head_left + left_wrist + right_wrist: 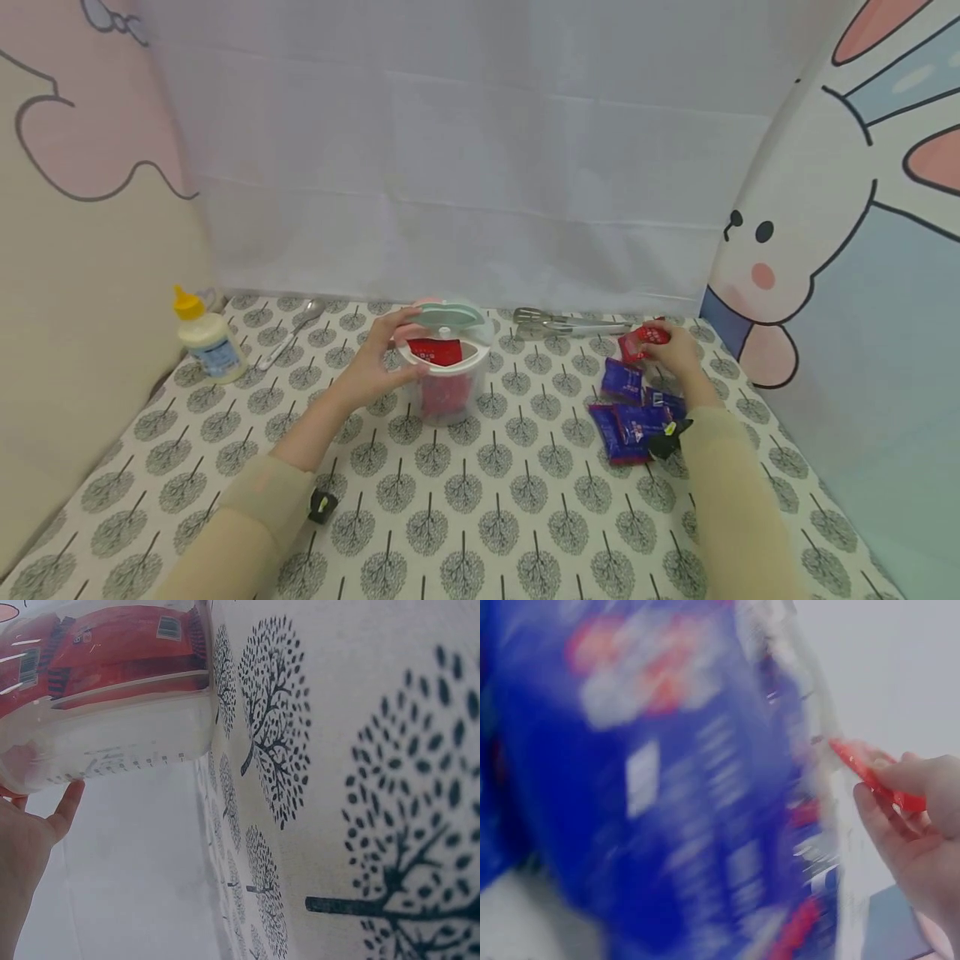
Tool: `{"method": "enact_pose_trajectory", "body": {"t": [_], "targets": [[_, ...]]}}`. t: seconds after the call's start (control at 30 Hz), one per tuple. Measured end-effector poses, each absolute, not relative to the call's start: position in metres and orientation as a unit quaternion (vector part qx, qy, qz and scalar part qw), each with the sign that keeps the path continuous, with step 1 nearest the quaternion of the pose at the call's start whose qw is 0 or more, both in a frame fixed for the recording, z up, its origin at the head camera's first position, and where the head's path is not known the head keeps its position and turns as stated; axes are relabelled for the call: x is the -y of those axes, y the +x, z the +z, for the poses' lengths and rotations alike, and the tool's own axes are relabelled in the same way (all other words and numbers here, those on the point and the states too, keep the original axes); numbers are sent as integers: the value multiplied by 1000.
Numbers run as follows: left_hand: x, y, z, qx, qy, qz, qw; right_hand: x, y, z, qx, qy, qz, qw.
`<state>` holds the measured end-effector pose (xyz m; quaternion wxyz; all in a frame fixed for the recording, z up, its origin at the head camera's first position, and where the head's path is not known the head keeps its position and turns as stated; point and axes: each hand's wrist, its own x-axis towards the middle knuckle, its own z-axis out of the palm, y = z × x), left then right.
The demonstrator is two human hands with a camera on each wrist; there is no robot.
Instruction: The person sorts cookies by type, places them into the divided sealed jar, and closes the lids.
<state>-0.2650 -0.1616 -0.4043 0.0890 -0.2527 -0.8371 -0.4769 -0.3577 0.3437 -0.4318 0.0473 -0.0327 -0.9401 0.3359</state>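
Note:
A clear plastic tub [477, 360] with a white rim and pink and green lid flaps stands near the back middle of the table. Red packets [127, 645] show through its wall, and one red packet [438, 352] lies at its front opening. My left hand [372, 364] holds the tub from the left, fingers at the back of the rim and thumb at the front. At the right, my right hand [675, 354] pinches a red packet [864, 766] between thumb and fingers. Several blue packets [622, 379] lie just in front of it, blurred in the right wrist view.
A metal whisk or tongs-like utensil [555, 322] lies along the back edge, left of my right hand. On the far left are a spoon [300, 323] and a bottle with a yellow cap [212, 342]. Cloth walls [465, 183] border the tree-patterned tabletop [465, 517].

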Motion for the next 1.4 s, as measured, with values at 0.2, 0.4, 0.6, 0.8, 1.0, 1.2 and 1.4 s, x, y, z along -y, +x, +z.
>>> {"method": "enact_pose_trajectory", "body": {"t": [0.2,0.4,0.6,0.8,1.0,1.2,1.4], "targets": [[162,-266,-405,840,-251,-473,88,-327,-348,-397,943,13,328,53],[160,-264,-401,845,-233,-476,73,-303,-334,-354,937,50,341,50],[154,-251,-382,850,-222,-473,60,-274,-316,-315,930,92,349,63],[151,-244,-373,843,-238,-478,67,-244,-295,-285,918,134,362,95],[159,-263,-398,841,-248,-473,90,-210,-277,-264,898,194,370,141],[160,-265,-402,839,-244,-477,90,-178,-269,-258,851,297,401,165],[162,-266,-403,837,-249,-478,93,-140,-260,-261,792,418,407,181]]}}
